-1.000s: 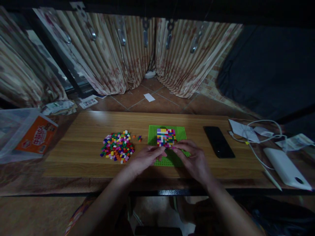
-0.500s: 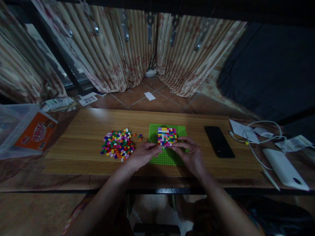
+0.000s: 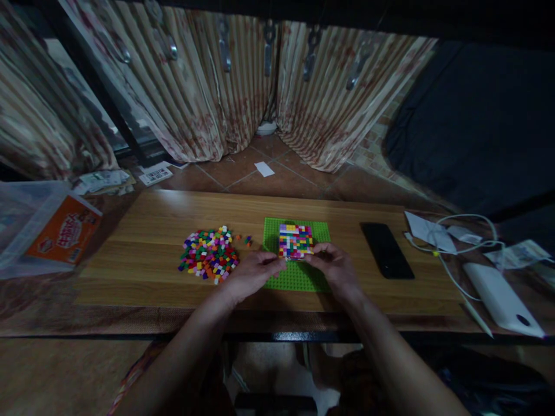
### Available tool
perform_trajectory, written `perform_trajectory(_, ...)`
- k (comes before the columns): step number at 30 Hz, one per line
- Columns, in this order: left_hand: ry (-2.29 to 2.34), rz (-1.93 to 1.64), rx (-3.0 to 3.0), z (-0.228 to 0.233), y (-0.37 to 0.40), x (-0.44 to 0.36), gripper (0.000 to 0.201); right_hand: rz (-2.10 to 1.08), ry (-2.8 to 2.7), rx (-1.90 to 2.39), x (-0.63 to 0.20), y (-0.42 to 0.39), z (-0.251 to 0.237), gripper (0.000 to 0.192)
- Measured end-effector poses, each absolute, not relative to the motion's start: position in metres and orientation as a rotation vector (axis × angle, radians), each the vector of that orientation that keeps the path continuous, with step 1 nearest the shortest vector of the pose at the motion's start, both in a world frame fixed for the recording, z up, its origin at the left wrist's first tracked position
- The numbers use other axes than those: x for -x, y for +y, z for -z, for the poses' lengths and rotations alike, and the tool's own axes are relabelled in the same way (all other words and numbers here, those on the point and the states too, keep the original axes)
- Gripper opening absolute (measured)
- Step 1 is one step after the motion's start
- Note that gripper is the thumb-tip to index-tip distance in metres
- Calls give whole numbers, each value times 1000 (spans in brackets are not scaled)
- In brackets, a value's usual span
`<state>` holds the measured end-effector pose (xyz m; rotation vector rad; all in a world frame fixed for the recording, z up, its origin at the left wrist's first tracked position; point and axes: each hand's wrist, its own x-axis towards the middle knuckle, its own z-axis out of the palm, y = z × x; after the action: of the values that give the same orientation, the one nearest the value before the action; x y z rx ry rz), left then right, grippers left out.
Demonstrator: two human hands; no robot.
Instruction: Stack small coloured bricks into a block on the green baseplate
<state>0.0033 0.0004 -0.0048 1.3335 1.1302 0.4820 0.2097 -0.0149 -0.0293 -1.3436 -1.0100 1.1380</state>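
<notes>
At the brick patch's (image 3: 295,241) near edge, both hands' (image 3: 255,273) grips pinch shut, contents unclear

Little can be read. The orange package (image 3: 60,230) inside the clear bag at the far left bears large white characters on a red patch, too blurred to make out. A white sheet (image 3: 155,175) on the floor beyond the table's left far corner carries a dark square like a QR code; its print is too small to read.
</notes>
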Motion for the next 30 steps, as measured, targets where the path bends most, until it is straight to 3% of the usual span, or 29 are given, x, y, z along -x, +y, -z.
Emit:
perform_trajectory(13, 980, -610, -835, -1, -8, -9, 48, -1106, -1027, 1438, -208, -12, 31, 36)
perform_trajectory(21, 717, -577, -527, -4, -6, -8, 53, -730, -1564, 1221, -200, -35, 8, 8)
perform_trajectory(30, 577, -562, -537, -4, -12, -11, 51, -468, -2002, 1079, -179, -46, 12, 19)
